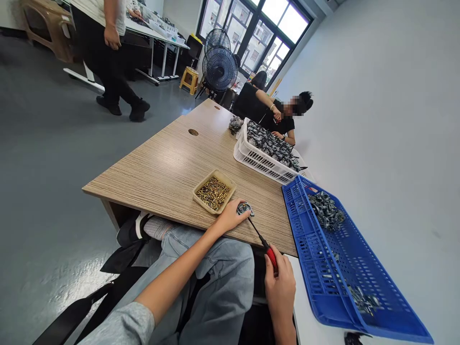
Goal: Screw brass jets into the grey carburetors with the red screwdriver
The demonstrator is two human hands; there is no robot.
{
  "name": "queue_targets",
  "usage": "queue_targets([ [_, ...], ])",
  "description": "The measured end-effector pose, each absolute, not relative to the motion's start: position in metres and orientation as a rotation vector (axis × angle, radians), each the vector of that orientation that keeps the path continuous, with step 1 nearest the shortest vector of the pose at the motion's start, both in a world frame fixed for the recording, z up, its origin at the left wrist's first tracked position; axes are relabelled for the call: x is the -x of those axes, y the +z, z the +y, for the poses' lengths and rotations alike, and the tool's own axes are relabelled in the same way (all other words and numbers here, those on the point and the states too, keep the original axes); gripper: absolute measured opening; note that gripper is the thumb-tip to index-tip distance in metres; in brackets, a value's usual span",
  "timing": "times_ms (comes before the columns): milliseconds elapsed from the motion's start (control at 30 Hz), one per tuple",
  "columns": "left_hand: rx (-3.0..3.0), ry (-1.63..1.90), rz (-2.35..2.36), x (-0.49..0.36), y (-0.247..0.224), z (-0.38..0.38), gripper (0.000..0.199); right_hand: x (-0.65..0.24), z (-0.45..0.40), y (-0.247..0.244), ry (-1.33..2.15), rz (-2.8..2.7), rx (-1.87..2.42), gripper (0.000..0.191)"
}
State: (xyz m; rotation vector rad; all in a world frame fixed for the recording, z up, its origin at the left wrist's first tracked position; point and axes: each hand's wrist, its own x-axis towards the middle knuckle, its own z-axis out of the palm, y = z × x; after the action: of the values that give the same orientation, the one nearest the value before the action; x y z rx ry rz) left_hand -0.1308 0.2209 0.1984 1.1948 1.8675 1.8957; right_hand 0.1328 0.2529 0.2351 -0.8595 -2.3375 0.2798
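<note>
My left hand (230,216) holds a small dark metal part (244,208) just above the wood-grain table's near edge. My right hand (279,283) is shut around the red handle of a screwdriver (270,255). The screwdriver's thin shaft slants up to the part, and its tip meets the part at the fingers of my left hand. A shallow beige tray of brass screws (214,191) sits on the table (168,163), just beyond my left hand and almost touching it.
A blue slotted crate of metal parts (341,254) lies to my right. A white crate of dark parts (266,153) stands farther along the table, with a co-worker (273,115) beyond it. Another person (108,52) stands on the grey floor at left, near fans and another table.
</note>
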Motion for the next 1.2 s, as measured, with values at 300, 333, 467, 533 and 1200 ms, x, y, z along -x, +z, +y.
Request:
queue_targets([
  [300,-1.208,1.896,1.869,0.131,0.198,0.220,0.035,-0.129,0.247,0.229,0.557,-2.287,1.001,0.055],
  [333,-1.207,1.893,1.870,0.131,0.198,0.220,0.035,-0.128,0.245,0.227,0.603,-2.267,1.031,0.056],
  [467,-1.209,1.889,1.868,0.131,0.198,0.220,0.036,-0.125,0.239,0.225,0.810,-2.157,1.100,0.057],
  [533,-1.204,1.897,1.861,0.131,0.198,0.221,0.037,-0.123,0.238,0.224,0.961,-2.087,1.137,0.059],
  [1200,-1.181,1.927,1.841,0.130,0.200,0.220,0.035,-0.109,0.218,0.219,2.260,-1.139,0.980,0.050],
])
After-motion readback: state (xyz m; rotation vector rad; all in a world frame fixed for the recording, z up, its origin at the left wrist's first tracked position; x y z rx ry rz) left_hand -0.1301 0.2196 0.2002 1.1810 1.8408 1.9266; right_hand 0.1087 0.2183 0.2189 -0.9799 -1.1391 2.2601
